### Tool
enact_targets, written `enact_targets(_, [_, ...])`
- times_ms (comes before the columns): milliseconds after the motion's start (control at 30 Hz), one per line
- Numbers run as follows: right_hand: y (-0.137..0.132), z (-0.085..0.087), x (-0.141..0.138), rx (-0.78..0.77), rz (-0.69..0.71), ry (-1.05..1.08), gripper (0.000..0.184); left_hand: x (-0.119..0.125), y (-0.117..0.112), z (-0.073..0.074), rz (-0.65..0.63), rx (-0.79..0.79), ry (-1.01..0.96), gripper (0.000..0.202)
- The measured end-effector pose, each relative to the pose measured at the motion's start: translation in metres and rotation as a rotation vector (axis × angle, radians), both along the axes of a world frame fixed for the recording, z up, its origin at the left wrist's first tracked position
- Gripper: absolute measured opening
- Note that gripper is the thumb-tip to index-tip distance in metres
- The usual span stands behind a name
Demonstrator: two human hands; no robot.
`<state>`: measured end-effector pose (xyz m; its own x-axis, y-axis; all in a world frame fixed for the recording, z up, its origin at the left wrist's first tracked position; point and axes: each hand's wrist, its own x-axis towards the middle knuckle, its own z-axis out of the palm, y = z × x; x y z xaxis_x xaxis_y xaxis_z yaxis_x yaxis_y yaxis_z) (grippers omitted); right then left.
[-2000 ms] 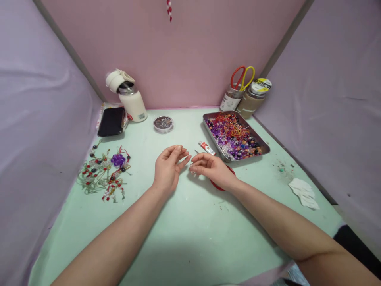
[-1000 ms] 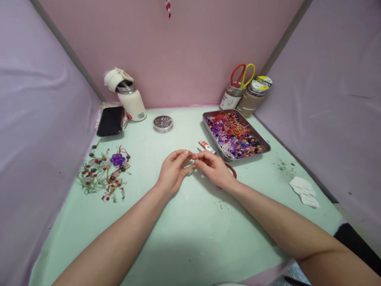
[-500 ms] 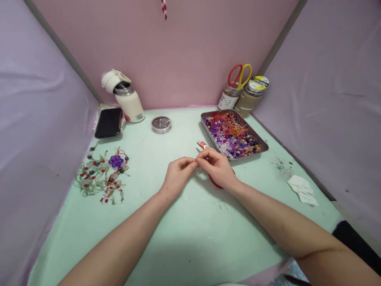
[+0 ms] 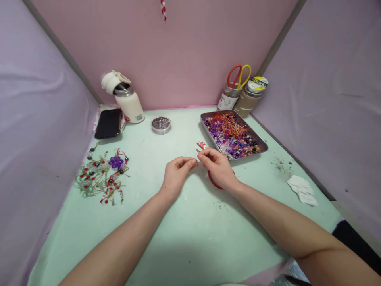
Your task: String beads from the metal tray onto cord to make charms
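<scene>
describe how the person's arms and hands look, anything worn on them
The left hand and right hand are bare, with no gloves visible. The left forearm and right forearm show no sleeves, watch or bracelet. Nail details are too small to make out.

Soft, med-bright light; broad dim shadow nr front edge of desk (image 4: 178, 214). Wide-angle lens splays side walls (image 4: 333, 99); fine detail mushy at left hand (image 4: 175, 174) & right hand (image 4: 218, 167).

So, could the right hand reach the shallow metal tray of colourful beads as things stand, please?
Probably yes: the open metal tray sits beyond the right hand, and the beads at its near end lie uncovered.
</scene>
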<state>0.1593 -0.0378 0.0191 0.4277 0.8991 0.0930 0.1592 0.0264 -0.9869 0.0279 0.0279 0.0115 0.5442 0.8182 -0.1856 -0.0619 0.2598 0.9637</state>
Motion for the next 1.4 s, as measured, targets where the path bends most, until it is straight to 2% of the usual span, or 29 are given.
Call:
enact_targets(167, [-0.001, 0.003, -0.001, 0.061, 0.013, -0.030, 0.017, 0.000, -0.001, 0.003, 0.030, 0.000, -0.054, 0.021])
enact_targets(367, [0.000, 0.011, 0.003, 0.118, -0.041, -0.090, 0.017, -0.001, 0.000, 0.007, 0.069, 0.058, -0.026, 0.024])
enact_targets(467, [0.000, 0.021, 0.025, 0.170, -0.117, -0.195, 0.014, -0.002, 0.001, 0.005, 0.069, 0.055, 0.002, 0.025])
enact_targets(533, [-0.001, 0.028, 0.051, 0.209, -0.239, -0.365, 0.012, -0.002, 0.001, 0.004, 0.058, 0.060, 0.022, 0.026])
enact_targets(667, [-0.007, 0.035, 0.105, 0.054, -0.352, -0.700, 0.009, -0.003, 0.001, 0.003, 0.021, 0.052, 0.024, 0.026])
enact_targets(800, [-0.011, 0.029, 0.133, -0.141, -0.219, -0.968, 0.010, -0.003, 0.001, 0.001, -0.013, 0.003, 0.021, 0.028])
enact_targets(900, [-0.011, 0.023, 0.135, -0.269, -0.112, -1.097, 0.013, -0.003, 0.001, -0.002, -0.027, -0.014, 0.027, 0.029])
enact_targets(1033, [-0.009, 0.020, 0.134, -0.412, -0.051, -1.169, 0.016, -0.002, 0.001, -0.004, -0.034, -0.019, 0.031, 0.028])
enact_targets(1233, [-0.006, 0.018, 0.136, -0.498, 0.044, -1.216, 0.019, -0.002, 0.001, -0.003, -0.046, -0.040, 0.024, 0.029])
enact_targets(1400, [-0.002, 0.021, 0.132, -0.573, 0.051, -1.255, 0.018, -0.001, 0.000, -0.001, -0.042, -0.047, 0.036, 0.029])
